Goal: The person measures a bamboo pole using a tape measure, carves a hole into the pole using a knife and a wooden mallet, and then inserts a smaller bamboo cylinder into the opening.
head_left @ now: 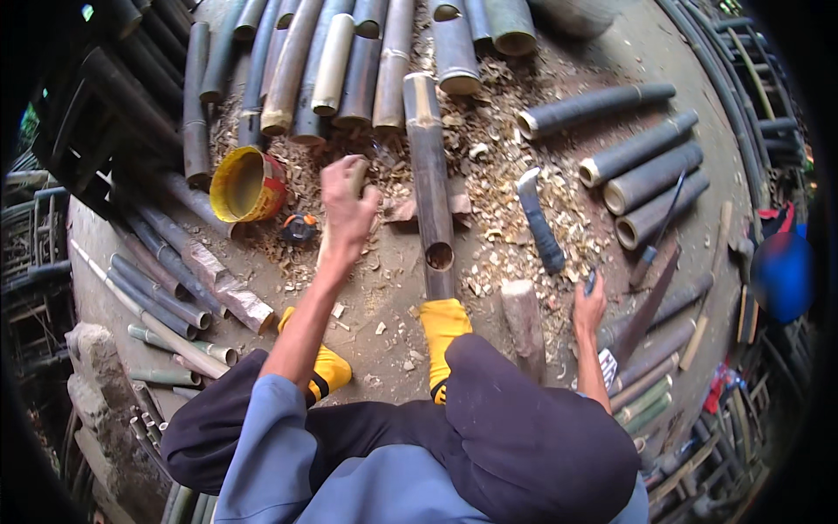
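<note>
My left hand (346,205) is out ahead of my left knee, closed around a pale wooden stick (325,244) that shows above and below the fingers. Between my hands lies a long dark bamboo tube (428,175) with a round hole cut near its close end. A foot in a yellow sock (446,325) rests against that end. My right hand (590,307), low on the right, is wrapped around a dark handle (591,282); the rest of this object is hidden. Just ahead of it a curved blade with a dark wrapped grip (539,223) lies on shavings.
A yellow-and-red bucket (248,184) and a small orange-and-black object (299,228) are at the left. Bamboo tubes (646,148) lie right, far and left. A wooden club (524,323) and a saw (650,306) lie near my right hand. Wood chips (497,253) cover the ground.
</note>
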`<state>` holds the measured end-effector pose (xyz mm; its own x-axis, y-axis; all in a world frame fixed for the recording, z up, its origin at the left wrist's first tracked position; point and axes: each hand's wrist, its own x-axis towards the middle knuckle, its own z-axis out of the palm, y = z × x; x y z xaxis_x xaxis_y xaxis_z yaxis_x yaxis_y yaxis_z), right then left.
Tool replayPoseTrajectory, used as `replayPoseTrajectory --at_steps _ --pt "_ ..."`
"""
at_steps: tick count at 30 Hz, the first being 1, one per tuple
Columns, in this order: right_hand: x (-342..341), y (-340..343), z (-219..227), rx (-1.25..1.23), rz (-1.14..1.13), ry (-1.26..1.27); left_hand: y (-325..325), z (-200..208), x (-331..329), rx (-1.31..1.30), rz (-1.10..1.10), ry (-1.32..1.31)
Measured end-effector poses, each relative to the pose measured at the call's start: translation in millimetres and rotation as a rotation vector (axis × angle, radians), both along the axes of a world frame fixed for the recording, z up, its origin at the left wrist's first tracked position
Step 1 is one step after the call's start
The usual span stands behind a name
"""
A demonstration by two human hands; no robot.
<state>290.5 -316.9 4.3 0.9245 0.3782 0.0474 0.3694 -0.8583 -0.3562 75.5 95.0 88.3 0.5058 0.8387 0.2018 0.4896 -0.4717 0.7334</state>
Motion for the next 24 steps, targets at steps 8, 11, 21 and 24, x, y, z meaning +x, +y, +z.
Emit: replayPoseTrajectory --at_steps 8,11,21,24 --pt "-37.3 58.7 39.5 0.017 0.007 0.104 62.7 -73.6 32.6 -0.964 0.337 -0.152" --pt "-68.1 107.4 54.2 0.183 0.194 0.206 77.3 -92.3 77.7 -1.383 0.545 -0.538" --pt "-94.4 126.0 74.7 0.282 0.14 0.462 88.0 -30.2 106.0 -1.476 0.701 -0.787" --pt "-88.5 129.2 87.1 0.298 0.143 0.515 77.3 6.8 75.9 -1.584 0.603 -0.857"
